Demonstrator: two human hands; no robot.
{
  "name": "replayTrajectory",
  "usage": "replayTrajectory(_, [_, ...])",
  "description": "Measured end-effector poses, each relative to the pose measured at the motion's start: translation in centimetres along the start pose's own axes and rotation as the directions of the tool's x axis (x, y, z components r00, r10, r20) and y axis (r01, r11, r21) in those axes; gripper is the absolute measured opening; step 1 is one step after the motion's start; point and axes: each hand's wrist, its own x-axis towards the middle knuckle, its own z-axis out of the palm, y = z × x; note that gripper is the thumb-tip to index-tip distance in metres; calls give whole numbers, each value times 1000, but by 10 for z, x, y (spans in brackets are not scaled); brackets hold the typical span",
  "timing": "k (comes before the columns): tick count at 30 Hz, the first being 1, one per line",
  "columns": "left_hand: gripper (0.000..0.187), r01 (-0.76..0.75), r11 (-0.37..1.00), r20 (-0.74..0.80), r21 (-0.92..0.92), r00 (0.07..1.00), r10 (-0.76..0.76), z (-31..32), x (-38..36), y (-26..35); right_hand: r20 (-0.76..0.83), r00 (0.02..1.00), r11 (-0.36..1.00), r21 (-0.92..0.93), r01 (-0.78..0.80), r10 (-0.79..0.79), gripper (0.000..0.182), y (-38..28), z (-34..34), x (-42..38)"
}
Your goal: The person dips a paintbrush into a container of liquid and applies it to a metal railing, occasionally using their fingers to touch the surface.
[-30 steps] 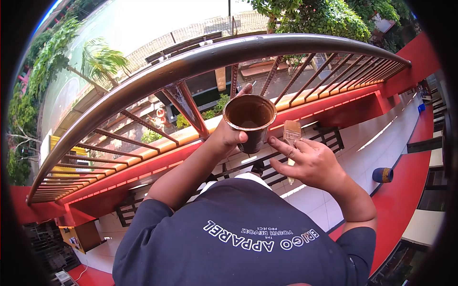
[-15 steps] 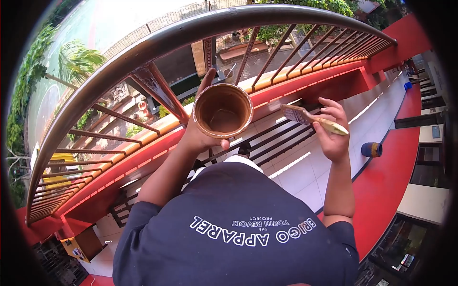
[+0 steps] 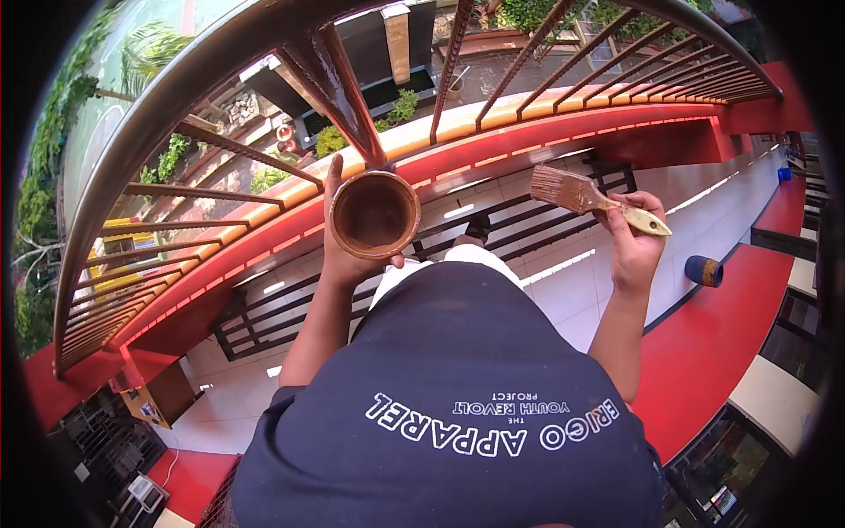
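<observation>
My left hand (image 3: 343, 265) is wrapped round a cup (image 3: 410, 214) with brown paint inside, its open top facing me. In my right hand (image 3: 635, 250) is a paintbrush (image 3: 574, 189), held by its pale wooden handle with the brown-coated bristles pointing left. Brush and cup are apart. Beyond the cup, a glossy brown metal post (image 3: 341, 97) of the railing runs down to the ledge, close above the cup's rim.
A curved brown handrail (image 3: 132, 114) with twisted bars (image 3: 519, 66) arches across the front above an orange and red ledge (image 3: 528, 132). Dark slats (image 3: 528, 231) lie low over the white tiled floor (image 3: 572, 290). A blue and yellow pot (image 3: 704, 271) stands at right.
The cup has moved left and down in view, nearer the metal post's foot. The paintbrush has turned to show its bristles broadside and shifted slightly right. The view has shifted too.
</observation>
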Motion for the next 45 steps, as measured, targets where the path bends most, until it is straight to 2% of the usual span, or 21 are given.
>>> replayTrajectory(3, [152,-60,996,43,66,997,58,-9,-3,-2,74,997,1000,6,16,-16,26,-9,15,6])
replayTrajectory(7, [150,-30,999,30,-37,999,31,-6,-12,5,118,993,995,94,-16,5,27,-10,30,9])
replayTrajectory(11, [149,-18,998,43,-68,999,21,-8,-19,8,178,983,999,42,27,-34,38,-19,44,7])
replayTrajectory(12, [149,-18,998,41,-64,999,21,-10,-20,8,225,971,997,30,73,-78,45,-23,49,5])
replayTrajectory(13, [149,-17,998,39,-61,999,20,-12,-21,9,272,949,975,-103,195,-161,50,-28,52,2])
replayTrajectory(15, [150,-3,998,47,-62,999,6,-15,-22,10,362,896,923,-184,339,-256,55,-44,67,-6])
replayTrajectory(16, [151,10,998,49,-66,999,-7,-17,-22,10,396,869,915,-141,378,-298,56,-47,70,-11])
replayTrajectory(18, [151,29,997,58,-66,998,-25,-20,-21,12,495,791,849,-177,498,-360,59,-56,78,-15])
replayTrajectory(21, [152,37,997,79,-67,996,-32,-24,-18,12,537,752,819,-181,545,-382,62,-60,87,-23])
replayTrajectory(23, [153,45,996,98,-82,995,-36,-28,-17,11,508,774,839,-166,518,-378,63,-62,96,-31])
replayTrajectory(24, [153,53,994,107,-91,993,-43,-29,-17,11,462,801,856,-151,494,-381,60,-63,102,-35])
replayTrajectory(27, [152,39,996,139,-85,990,-27,-32,-16,10,546,777,779,-320,540,-314,57,-74,106,-40])
replayTrajectory(28, [152,6,998,153,-62,988,4,-34,-17,6,619,723,685,-385,619,-306,40,-80,105,-35])
replayTrajectory(35, [150,-46,998,282,-53,958,59,-32,-13,9,695,675,551,-473,688,-247,25,-92,114,-31])
replayTrajectory(37, [147,28,996,269,-81,963,-5,-28,-14,12,704,664,447,-523,725,-252,20,-100,108,-25])
replayTrajectory(39, [147,70,992,280,-102,959,-38,-24,-12,20,696,656,404,-532,744,-292,20,-111,108,-19])
replayTrajectory(40, [146,1,999,292,-50,956,14,-23,-10,17,720,620,286,-551,784,-313,22,-120,111,-15])
replayTrajectory(41, [146,-20,1000,282,-23,959,26,-20,-10,18,736,596,286,-524,802,-322,25,-126,109,-10])
replayTrajectory(43, [145,-63,998,257,30,965,53,-13,-9,22,662,625,500,-408,764,-414,27,-125,105,0])
replayTrajectory(44, [146,-133,988,253,83,961,109,-11,-7,21,589,701,584,-424,692,-403,26,-127,105,-1])
replayTrajectory(45, [146,-147,986,232,82,965,124,-7,-5,23,556,702,620,-375,690,-445,26,-121,98,5])
